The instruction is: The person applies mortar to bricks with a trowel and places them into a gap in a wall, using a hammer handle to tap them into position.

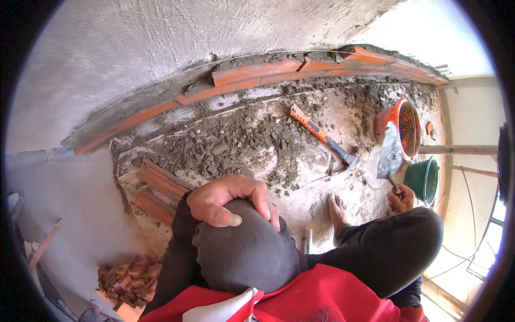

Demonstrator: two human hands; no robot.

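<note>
My left hand (236, 196) rests over my raised knee, thumb and fingers apart, holding nothing. At the right, my right hand (402, 199) is closed round the handle of a trowel (390, 158). The grey, mortar-smeared blade points away from me, beside an orange bucket (382, 122). A dark green bucket (422, 180) stands just right of that hand. Between the trowel and the wall lies a hammer (324, 135) with an orange and dark grip, its metal head toward me. Beyond it runs a low course of orange bricks (257, 71) with grey mortar on and between them.
Crumbled mortar (214, 147) covers much of the floor along the bricks. A thin string stretches along the plastered wall (161, 32). Loose bricks (155, 206) lie left of my knee, with a heap of broken brick pieces (131, 279) nearer. Wooden poles (456, 149) stick out at the right.
</note>
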